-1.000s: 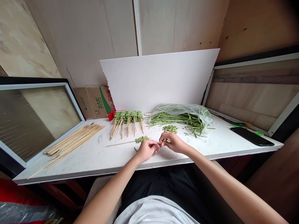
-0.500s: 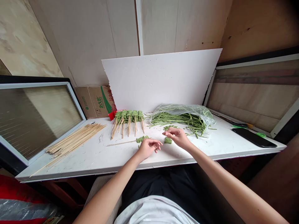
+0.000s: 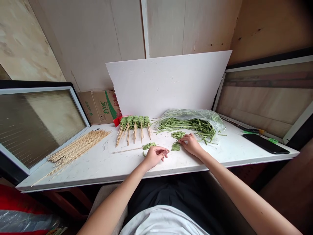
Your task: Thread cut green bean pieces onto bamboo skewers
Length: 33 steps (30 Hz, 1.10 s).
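My left hand (image 3: 154, 155) rests on the white table (image 3: 102, 163) with fingers curled around the end of a thin bamboo skewer (image 3: 127, 150) that carries green bean pieces (image 3: 149, 145). My right hand (image 3: 190, 144) lies fingers-down at a small cluster of cut bean pieces (image 3: 175, 146), touching it. A second little heap of cut beans (image 3: 178, 134) sits just behind. A clear plastic bag of long green beans (image 3: 190, 124) lies behind my right hand.
Finished bean skewers (image 3: 134, 125) lie in a row at the back. A pile of bare bamboo skewers (image 3: 75, 148) lies left. A black phone (image 3: 266, 143) and green-handled scissors (image 3: 251, 131) sit right. A white board (image 3: 168, 81), a cardboard box (image 3: 100, 106) and framed panels surround the table.
My hands were together over the skewer's end; the right hand then pulled away to the right and came down onto the cut bean pieces. The left hand stayed put.
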### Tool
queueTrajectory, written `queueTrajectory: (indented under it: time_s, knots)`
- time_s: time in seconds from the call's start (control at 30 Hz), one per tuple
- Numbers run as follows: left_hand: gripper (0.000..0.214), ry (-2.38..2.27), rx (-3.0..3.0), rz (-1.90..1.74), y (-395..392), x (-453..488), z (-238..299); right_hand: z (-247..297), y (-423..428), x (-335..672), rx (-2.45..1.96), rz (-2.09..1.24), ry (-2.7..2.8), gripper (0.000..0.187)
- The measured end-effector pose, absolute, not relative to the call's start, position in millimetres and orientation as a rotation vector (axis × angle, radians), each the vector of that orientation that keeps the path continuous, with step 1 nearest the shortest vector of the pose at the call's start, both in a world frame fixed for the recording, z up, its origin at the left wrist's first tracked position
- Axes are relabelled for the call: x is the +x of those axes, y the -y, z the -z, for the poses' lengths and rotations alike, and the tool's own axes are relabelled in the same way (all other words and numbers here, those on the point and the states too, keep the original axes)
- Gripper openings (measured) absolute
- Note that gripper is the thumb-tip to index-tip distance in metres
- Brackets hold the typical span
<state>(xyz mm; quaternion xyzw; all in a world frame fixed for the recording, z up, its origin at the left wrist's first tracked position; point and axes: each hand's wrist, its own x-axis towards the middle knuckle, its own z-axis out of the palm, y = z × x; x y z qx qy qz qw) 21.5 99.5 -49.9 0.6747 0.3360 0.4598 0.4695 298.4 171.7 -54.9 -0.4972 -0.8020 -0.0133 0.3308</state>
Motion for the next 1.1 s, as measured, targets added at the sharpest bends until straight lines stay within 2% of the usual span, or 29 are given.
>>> queueTrajectory:
  time_s: [0.13,0.27,0.37,0.63,0.77,0.83,0.93,1.1]
  knots:
    - [0.049,-0.846,1.642,-1.108,-99,23,50,54,-172,297,-1.234,0.003,2.181,0.039]
    - [0.049,-0.853,1.637,-1.097,-98,23,50,52,-169,295,-1.109,-0.131,2.166,0.038]
    - [0.047,-0.849,1.634,-1.078,-98,23,49,51,-166,293,-1.080,-0.188,2.132,0.047]
    - [0.036,-0.881,1.612,-1.077,-98,21,47,31,-154,285,-1.088,-0.186,2.065,0.031]
    - [0.056,-0.893,1.558,-1.098,-99,21,49,13,-138,271,-0.958,-0.337,2.157,0.025]
    - [0.065,-0.886,1.521,-1.099,-99,21,50,8,-129,261,-0.896,-0.461,2.218,0.029]
    - [0.068,-0.865,1.479,-1.087,-98,22,50,5,-119,246,-0.820,-0.520,2.275,0.028]
    - [0.066,-0.858,1.506,-1.063,-98,20,46,8,-117,239,-0.802,-0.439,2.258,0.025]
